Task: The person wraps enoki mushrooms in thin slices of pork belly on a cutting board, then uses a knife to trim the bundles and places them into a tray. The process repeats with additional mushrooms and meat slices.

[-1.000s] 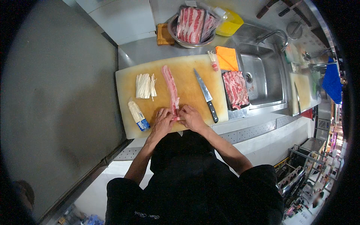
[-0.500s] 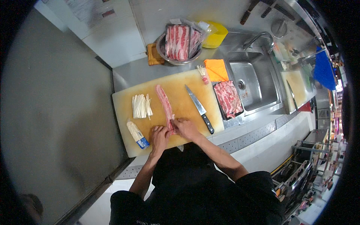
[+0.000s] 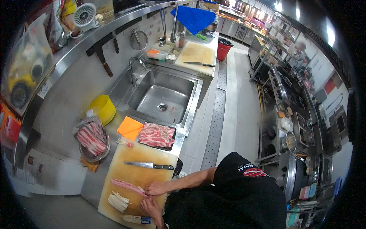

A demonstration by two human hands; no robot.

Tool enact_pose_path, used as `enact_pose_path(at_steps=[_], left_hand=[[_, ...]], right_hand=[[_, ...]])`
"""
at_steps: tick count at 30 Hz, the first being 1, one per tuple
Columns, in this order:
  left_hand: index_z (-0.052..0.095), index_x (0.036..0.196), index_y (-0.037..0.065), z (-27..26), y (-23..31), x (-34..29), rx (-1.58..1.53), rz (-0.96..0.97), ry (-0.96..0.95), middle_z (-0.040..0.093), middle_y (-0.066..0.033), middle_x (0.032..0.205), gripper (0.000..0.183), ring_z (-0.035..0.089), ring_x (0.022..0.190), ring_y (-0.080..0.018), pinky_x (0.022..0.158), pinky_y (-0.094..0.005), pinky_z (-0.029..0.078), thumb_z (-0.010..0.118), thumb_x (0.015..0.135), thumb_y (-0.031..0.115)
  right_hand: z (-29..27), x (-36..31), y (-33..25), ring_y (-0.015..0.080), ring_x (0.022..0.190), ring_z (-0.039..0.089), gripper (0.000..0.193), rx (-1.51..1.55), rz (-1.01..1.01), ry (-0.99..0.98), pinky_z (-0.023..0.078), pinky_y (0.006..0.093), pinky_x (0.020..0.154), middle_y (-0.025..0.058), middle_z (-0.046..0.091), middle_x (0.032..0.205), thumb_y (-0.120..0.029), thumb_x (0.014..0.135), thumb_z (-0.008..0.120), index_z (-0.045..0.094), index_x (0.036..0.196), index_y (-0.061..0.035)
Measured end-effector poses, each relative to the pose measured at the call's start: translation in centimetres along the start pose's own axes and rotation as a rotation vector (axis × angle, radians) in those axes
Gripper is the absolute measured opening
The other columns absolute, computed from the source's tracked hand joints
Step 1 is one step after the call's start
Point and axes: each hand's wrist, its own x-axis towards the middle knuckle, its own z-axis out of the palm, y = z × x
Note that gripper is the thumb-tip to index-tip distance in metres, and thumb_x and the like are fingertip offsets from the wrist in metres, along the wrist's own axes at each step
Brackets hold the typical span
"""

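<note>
A long thin slice of streaky raw meat (image 3: 124,184) lies across the yellowed cutting board (image 3: 114,160). My right hand (image 3: 156,188) pinches its near end, where pale enoki strands poke out. Beside it, my left hand (image 3: 151,208) has its fingers curled at the same end; the fingertips are partly hidden. Left of the slice rests a loose bunch of enoki mushrooms (image 3: 118,201). A packed bundle of enoki (image 3: 133,219) with a blue wrapper end sits by my left hand. Beyond my right hand lies a knife (image 3: 146,165) with a black handle.
A meat-wrapped enoki roll (image 3: 126,143) sits at the board's far corner, near an orange cloth (image 3: 130,128) and a black tray of sliced meat (image 3: 173,143). Packaged meat (image 3: 91,139) fills a steel bowl (image 3: 107,151) beside a yellow container (image 3: 103,110). The sink (image 3: 164,93) lies farther off.
The head view has swung to the right, showing more of the kitchen. Both hands stay at the near end of the meat slice; the things on the board keep their places.
</note>
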Motion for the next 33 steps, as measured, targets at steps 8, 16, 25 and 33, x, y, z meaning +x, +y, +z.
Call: enact_pose_path(at_steps=[8,16,25,33], left_hand=[[0.067,0.103,-0.002,-1.0,-1.2,2.0,-0.042,0.103,-0.121,0.065,-0.0228,0.103,0.025,0.059,0.102,-0.0455,0.092,-0.0564,0.045,0.067,0.097,0.022],[0.066,0.107,-0.002,-3.2,0.7,5.2,-0.152,0.062,-0.247,0.062,-0.0265,0.104,0.029,0.058,0.102,-0.0481,0.092,-0.0577,0.045,0.067,0.098,0.025],[0.064,0.115,-0.001,-4.4,0.7,6.5,-0.153,0.063,-0.320,0.062,-0.0273,0.108,0.035,0.058,0.104,-0.0489,0.092,-0.0585,0.045,0.069,0.098,0.029],[0.066,0.103,-0.003,-5.7,4.7,3.9,-0.158,0.041,0.032,0.062,-0.0242,0.099,0.031,0.059,0.097,-0.0465,0.089,-0.0586,0.046,0.067,0.100,0.028]], right_hand=[[-5.5,3.1,-1.4,0.0439,0.091,0.073,0.038,0.080,0.208,-0.202,0.058,0.0583,0.078,0.0212,0.075,0.091,-0.038,0.079,0.083,0.076,0.096,-0.0056],[-2.5,-0.2,-2.2,0.0369,0.105,0.065,0.041,-0.156,-0.102,0.270,0.050,0.0525,0.088,0.0156,0.066,0.106,-0.033,0.083,0.073,0.066,0.112,-0.0059],[1.4,0.2,-1.0,0.0380,0.102,0.064,0.034,-0.013,-0.119,0.332,0.048,0.0519,0.091,0.0180,0.068,0.100,-0.028,0.085,0.069,0.070,0.104,-0.0007],[-1.7,3.4,-1.1,0.0438,0.087,0.072,0.029,-0.043,0.088,-0.021,0.055,0.0568,0.073,0.0212,0.073,0.085,-0.031,0.080,0.075,0.075,0.080,-0.0024]])
